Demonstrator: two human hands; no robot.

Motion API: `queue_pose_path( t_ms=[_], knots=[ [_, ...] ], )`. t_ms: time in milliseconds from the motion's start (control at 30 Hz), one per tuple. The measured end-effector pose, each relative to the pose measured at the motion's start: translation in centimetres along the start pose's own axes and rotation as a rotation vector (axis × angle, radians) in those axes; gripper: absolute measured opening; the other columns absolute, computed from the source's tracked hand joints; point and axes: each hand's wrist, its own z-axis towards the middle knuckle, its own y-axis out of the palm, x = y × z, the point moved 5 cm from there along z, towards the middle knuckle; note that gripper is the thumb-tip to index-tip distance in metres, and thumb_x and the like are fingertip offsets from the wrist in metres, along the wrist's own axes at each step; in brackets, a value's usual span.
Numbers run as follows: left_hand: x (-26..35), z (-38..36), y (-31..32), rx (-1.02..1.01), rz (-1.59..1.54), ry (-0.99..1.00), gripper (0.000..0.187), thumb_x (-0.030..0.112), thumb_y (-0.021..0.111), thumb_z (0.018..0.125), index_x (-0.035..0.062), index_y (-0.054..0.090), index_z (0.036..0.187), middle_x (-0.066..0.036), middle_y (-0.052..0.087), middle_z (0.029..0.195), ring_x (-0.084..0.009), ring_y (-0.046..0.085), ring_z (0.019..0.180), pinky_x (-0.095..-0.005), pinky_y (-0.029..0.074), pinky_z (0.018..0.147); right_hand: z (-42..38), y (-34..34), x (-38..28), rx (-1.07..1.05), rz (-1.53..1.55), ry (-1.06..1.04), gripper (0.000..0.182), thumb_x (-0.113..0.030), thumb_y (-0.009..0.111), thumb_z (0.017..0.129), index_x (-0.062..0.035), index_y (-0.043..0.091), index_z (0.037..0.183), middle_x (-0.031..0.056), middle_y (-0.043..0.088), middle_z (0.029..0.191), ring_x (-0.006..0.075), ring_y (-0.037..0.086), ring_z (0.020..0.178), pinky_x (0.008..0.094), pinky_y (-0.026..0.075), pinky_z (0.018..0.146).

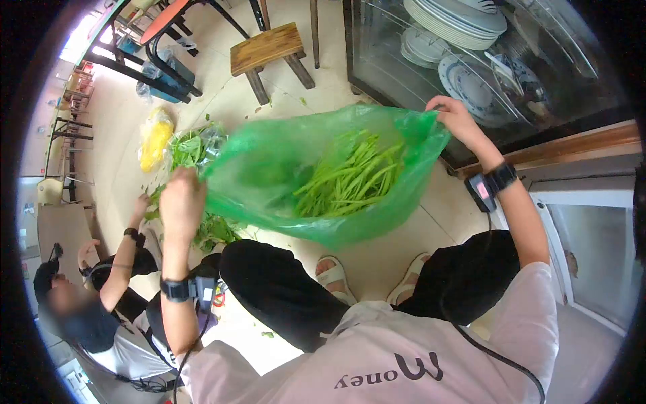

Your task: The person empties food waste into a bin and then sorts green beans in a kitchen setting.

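Stretched wide between my two hands is a green plastic bag [262,145], its mouth facing up toward me. Long green vegetable stems [356,176] lie inside, mostly in the bag's right half. My left hand [182,205] is closed on the left edge of the bag, slightly blurred. At the far right corner, my right hand [459,122] pinches the bag's rim. Leafy greens [217,230] lie on the floor just below and beside my left hand, partly covered by the bag.
A wooden stool [268,52] stands ahead. A yellow bag [156,140] lies on the floor, left. A co-worker [101,316] sits at my left, one hand near the greens. To the right are a glass cabinet with stacked plates [457,23] and a white-framed door [585,249].
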Motion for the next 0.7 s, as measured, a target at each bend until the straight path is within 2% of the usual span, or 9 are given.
queue_pose_path(
  t_ms=[100, 200, 233, 367, 467, 500, 600, 633, 700],
  knots=[
    [-0.5, -1.4, -2.5, 0.143, -0.115, -0.152, 0.012, 0.008, 0.055, 0.075, 0.0002, 0.047, 0.073, -0.016, 0.050, 0.072, -0.0337, 0.052, 0.062, -0.0401, 0.040, 0.055, -2.2, -0.4, -0.2, 0.026, 0.129, -0.015, 0.011, 0.000, 0.049, 0.072, -0.0005, 0.056, 0.081, 0.0040, 0.057, 0.068, 0.0099, 0.052, 0.062, 0.0241, 0.041, 0.057],
    [-1.0, -3.2, -0.3, 0.249, -0.072, -0.154, 0.013, 0.009, 0.055, 0.075, 0.0008, 0.046, 0.071, -0.014, 0.050, 0.071, -0.0316, 0.053, 0.061, -0.0404, 0.041, 0.053, -4.2, -0.3, -0.9, -0.018, -0.158, 0.062, 0.013, 0.002, 0.046, 0.073, -0.0015, 0.055, 0.082, 0.0018, 0.057, 0.069, 0.0084, 0.052, 0.063, 0.0221, 0.040, 0.058],
    [-1.2, -3.6, 0.0, 0.292, -0.058, -0.161, 0.014, 0.009, 0.056, 0.075, 0.0013, 0.046, 0.070, -0.014, 0.050, 0.070, -0.0309, 0.054, 0.061, -0.0406, 0.041, 0.053, -5.0, 0.1, -2.0, 0.043, -0.066, -0.029, 0.013, 0.002, 0.046, 0.074, -0.0020, 0.055, 0.082, 0.0017, 0.057, 0.068, 0.0074, 0.051, 0.062, 0.0211, 0.040, 0.057],
    [-4.3, -7.7, -2.4, 0.320, -0.066, -0.497, 0.011, 0.010, 0.055, 0.079, 0.0013, 0.051, 0.084, -0.015, 0.052, 0.068, -0.0287, 0.053, 0.060, -0.0360, 0.043, 0.055, -8.2, 0.2, -2.8, 0.181, 0.276, 0.015, 0.012, 0.002, 0.048, 0.072, -0.0002, 0.056, 0.080, 0.0024, 0.055, 0.063, 0.0066, 0.051, 0.061, 0.0213, 0.038, 0.053],
    [-3.4, -7.5, -2.7, 0.456, -0.127, -0.276, 0.012, 0.009, 0.055, 0.079, 0.0012, 0.053, 0.088, -0.017, 0.054, 0.069, -0.0277, 0.052, 0.059, -0.0337, 0.043, 0.055, -8.5, -1.9, -2.6, 0.164, -0.268, 0.011, 0.013, 0.003, 0.049, 0.069, 0.0006, 0.058, 0.078, 0.0022, 0.055, 0.064, 0.0078, 0.052, 0.061, 0.0212, 0.038, 0.053],
    [-5.5, -8.3, -2.3, 0.396, -0.229, -0.396, 0.012, 0.007, 0.054, 0.080, 0.0004, 0.053, 0.090, -0.017, 0.054, 0.071, -0.0235, 0.054, 0.060, -0.0312, 0.044, 0.057, -8.8, -1.9, -4.3, 0.163, -0.304, -0.008, 0.016, 0.004, 0.048, 0.065, 0.0005, 0.059, 0.076, 0.0053, 0.056, 0.067, 0.0091, 0.053, 0.062, 0.0221, 0.039, 0.054],
    [-4.3, -9.8, -7.0, 0.720, -0.418, -0.311, 0.013, 0.003, 0.051, 0.082, -0.0012, 0.051, 0.095, -0.012, 0.057, 0.076, -0.0187, 0.055, 0.065, -0.0277, 0.045, 0.062, -10.9, -1.8, -10.4, 0.337, -0.223, -0.332, 0.021, 0.004, 0.046, 0.064, -0.0007, 0.059, 0.080, 0.0092, 0.057, 0.072, 0.0098, 0.055, 0.066, 0.0232, 0.042, 0.058],
    [-4.1, -10.3, -7.5, 0.750, -0.377, -0.332, 0.019, -0.001, 0.048, 0.081, -0.0023, 0.049, 0.101, -0.012, 0.057, 0.082, -0.0230, 0.057, 0.075, -0.0295, 0.045, 0.070, -11.5, -2.0, -9.7, 0.344, -0.091, -0.224, 0.024, 0.004, 0.044, 0.064, -0.0010, 0.058, 0.084, 0.0142, 0.058, 0.076, 0.0147, 0.058, 0.068, 0.0261, 0.043, 0.062],
    [-1.4, -9.5, -6.7, 0.600, -0.179, -0.246, 0.024, -0.004, 0.046, 0.080, -0.0022, 0.047, 0.104, -0.013, 0.057, 0.087, -0.0250, 0.057, 0.083, -0.0310, 0.044, 0.075, -11.2, -0.9, -8.0, 0.200, -0.247, -0.177, 0.024, 0.004, 0.043, 0.065, 0.0000, 0.057, 0.085, 0.0148, 0.058, 0.077, 0.0199, 0.059, 0.068, 0.0276, 0.044, 0.063]
  ],
)
